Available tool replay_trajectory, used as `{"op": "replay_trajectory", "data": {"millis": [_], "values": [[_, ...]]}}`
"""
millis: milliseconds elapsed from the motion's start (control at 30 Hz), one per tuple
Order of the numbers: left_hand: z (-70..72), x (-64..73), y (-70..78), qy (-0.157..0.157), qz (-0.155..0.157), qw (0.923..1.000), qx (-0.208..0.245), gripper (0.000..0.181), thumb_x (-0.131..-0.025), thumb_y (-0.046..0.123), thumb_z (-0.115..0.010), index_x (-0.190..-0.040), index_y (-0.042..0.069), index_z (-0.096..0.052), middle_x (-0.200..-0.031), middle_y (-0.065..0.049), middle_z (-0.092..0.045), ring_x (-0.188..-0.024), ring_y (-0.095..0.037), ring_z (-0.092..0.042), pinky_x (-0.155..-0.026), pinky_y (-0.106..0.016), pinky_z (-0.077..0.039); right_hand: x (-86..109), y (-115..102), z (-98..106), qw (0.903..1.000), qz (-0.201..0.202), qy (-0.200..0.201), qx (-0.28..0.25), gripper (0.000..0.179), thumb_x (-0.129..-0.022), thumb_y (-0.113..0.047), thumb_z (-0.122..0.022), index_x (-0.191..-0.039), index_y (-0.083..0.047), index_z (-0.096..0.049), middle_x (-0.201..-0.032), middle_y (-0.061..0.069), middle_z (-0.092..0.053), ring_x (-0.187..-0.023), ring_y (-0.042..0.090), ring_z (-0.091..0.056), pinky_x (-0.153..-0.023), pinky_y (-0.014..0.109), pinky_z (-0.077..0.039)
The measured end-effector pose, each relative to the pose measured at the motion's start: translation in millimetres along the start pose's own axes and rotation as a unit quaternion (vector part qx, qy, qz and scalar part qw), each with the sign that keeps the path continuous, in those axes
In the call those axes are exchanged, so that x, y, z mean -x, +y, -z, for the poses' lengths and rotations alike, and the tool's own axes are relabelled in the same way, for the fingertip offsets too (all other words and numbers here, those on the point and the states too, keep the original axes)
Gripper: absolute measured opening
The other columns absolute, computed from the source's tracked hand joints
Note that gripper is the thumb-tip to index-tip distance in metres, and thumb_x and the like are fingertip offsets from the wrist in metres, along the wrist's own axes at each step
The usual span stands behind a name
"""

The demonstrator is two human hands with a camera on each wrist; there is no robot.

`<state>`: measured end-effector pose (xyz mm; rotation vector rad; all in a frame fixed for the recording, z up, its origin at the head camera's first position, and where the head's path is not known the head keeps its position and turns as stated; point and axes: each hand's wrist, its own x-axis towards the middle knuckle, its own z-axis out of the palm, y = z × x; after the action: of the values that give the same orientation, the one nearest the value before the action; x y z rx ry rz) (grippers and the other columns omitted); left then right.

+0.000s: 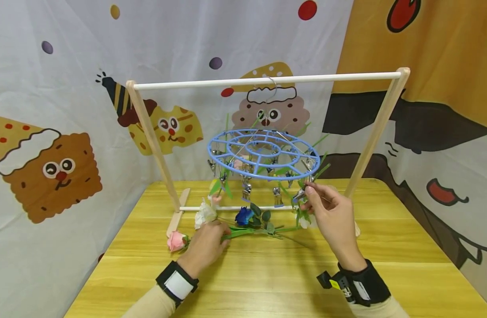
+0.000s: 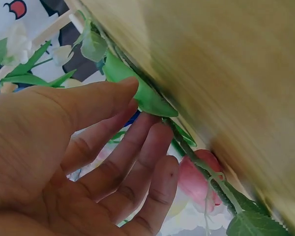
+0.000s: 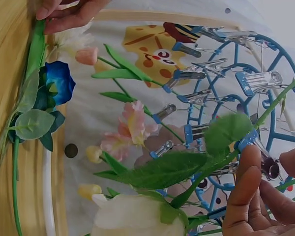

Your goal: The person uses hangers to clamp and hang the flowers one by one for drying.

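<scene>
Black fabric wrist straps (image 1: pixel 376 282) are sitting nearest, the right one carrying an illegible yellow label (image 1: pixel 334 285). Below the round blue plastic hanger (image 1: pixel 259 177), the left hand (image 1: pixel 206 245) is touching a long green leaf (image 2: pixel 147 98); whether it is pinching, I cannot tell. At the hanger's right edge, the right hand (image 1: pixel 332 216) is pinching a silver, blue-tipped metal clip (image 3: pixel 248 140). Beneath the hanger, a blue rose (image 1: pixel 243 216) is lying on the yellow wood-grained tabletop (image 1: pixel 247 278).

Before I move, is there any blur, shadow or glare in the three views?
Head: bright, faint shadows on the yellow wooden table; left wrist: dimmer, the rounded pink flower softly focused; right wrist: the oval green leaf blurred, highlights on silver metal clips with blue tips, the layered blue rose clearer.
</scene>
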<state>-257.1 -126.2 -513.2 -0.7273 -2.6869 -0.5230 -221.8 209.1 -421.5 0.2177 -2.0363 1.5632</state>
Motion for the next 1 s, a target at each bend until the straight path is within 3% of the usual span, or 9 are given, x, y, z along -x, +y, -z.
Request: {"op": "replay_trajectory", "data": {"millis": [233, 367, 500, 633, 733, 800, 1000], "values": [[-9.2, -4.7, -3.8, 0.004, -0.008, 0.9997, -0.023, 0.02, -0.09, 0.006, -0.1, -0.102, 0.012, -0.085, -0.102, -0.005, -0.083, -0.093, -0.026, -0.081, -0.078, -0.046, -0.071, 4.9, 3.9, 2.8, 0.9997, -0.008, -0.016, 0.017, 0.029, -0.12, -0.017, -0.069, -0.142, -0.001, -0.079, -0.121, 0.016, -0.077, -0.08, 0.009, -0.08, -0.075, 0.022, -0.068], [-12.9, -9.5, -1.8, 0.007, -0.009, 0.9997, -0.02, 0.025, -0.091, 0.009, -0.1, -0.11, 0.01, -0.084, -0.109, -0.01, -0.085, -0.098, -0.03, -0.084, -0.079, -0.051, -0.071, 11.2, 5.5, 4.4, 0.9986, -0.032, -0.021, 0.036, 0.029, -0.12, -0.02, -0.069, -0.141, -0.001, -0.075, -0.122, 0.02, -0.078, -0.08, 0.008, -0.079, -0.068, 0.023, -0.064], [-17.1, -13.0, 1.7, 0.004, -0.014, 0.9993, -0.034, 0.026, -0.091, 0.014, -0.101, -0.111, 0.012, -0.084, -0.11, -0.01, -0.085, -0.099, -0.03, -0.084, -0.076, -0.051, -0.071, 20.3, 8.1, 4.5, 0.9967, -0.045, -0.017, 0.066, 0.022, -0.12, -0.024, -0.07, -0.125, -0.003, -0.075, -0.098, 0.013, -0.078, -0.069, 0.011, -0.073, -0.056, 0.027, -0.053], [-21.9, -16.8, 6.1, -0.007, -0.008, 0.999, -0.043, 0.024, -0.093, 0.019, -0.101, -0.108, 0.015, -0.082, -0.106, -0.006, -0.083, -0.092, -0.026, -0.082, -0.068, -0.044, -0.068, 30.4, 11.2, 1.5, 0.9948, -0.011, -0.029, 0.097, 0.026, -0.119, -0.023, -0.072, -0.097, -0.01, -0.074, -0.069, 0.003, -0.068, -0.054, 0.014, -0.058, -0.051, 0.029, -0.044], [-26.1, -20.8, 8.9, -0.011, -0.01, 0.9989, -0.045, 0.024, -0.094, 0.021, -0.1, -0.108, 0.015, -0.082, -0.102, -0.005, -0.08, -0.088, -0.026, -0.08, -0.065, -0.042, -0.066, 36.7, 12.8, -3.3, 0.9929, 0.03, -0.065, 0.095, 0.035, -0.119, -0.02, -0.072, -0.083, -0.019, -0.074, -0.064, -0.003, -0.065, -0.05, 0.012, -0.053, -0.049, 0.028, -0.046], [-28.2, -23.8, 11.3, -0.011, -0.016, 0.9986, -0.049, 0.023, -0.094, 0.022, -0.1, -0.108, 0.015, -0.082, -0.101, -0.006, -0.08, -0.088, -0.027, -0.08, -0.067, -0.042, -0.066, 39.4, 14.8, -7.0, 0.9889, 0.041, -0.1, 0.102, 0.036, -0.119, -0.02, -0.072, -0.083, -0.023, -0.076, -0.068, -0.006, -0.069, -0.052, 0.011, -0.059, -0.05, 0.027, -0.051], [-32.3, -29.6, 17.2, -0.01, -0.03, 0.9973, -0.066, 0.016, -0.096, 0.023, -0.099, -0.102, 0.016, -0.085, -0.099, -0.005, -0.081, -0.089, -0.025, -0.081, -0.07, -0.04, -0.067, 41.5, 21.0, -17.3, 0.9676, 0.022, -0.197, 0.157, 0.02, -0.118, -0.024, -0.073, -0.105, -0.022, -0.088, -0.085, -0.008, -0.081, -0.07, 0.001, -0.071, -0.064, 0.026, -0.061]]}}
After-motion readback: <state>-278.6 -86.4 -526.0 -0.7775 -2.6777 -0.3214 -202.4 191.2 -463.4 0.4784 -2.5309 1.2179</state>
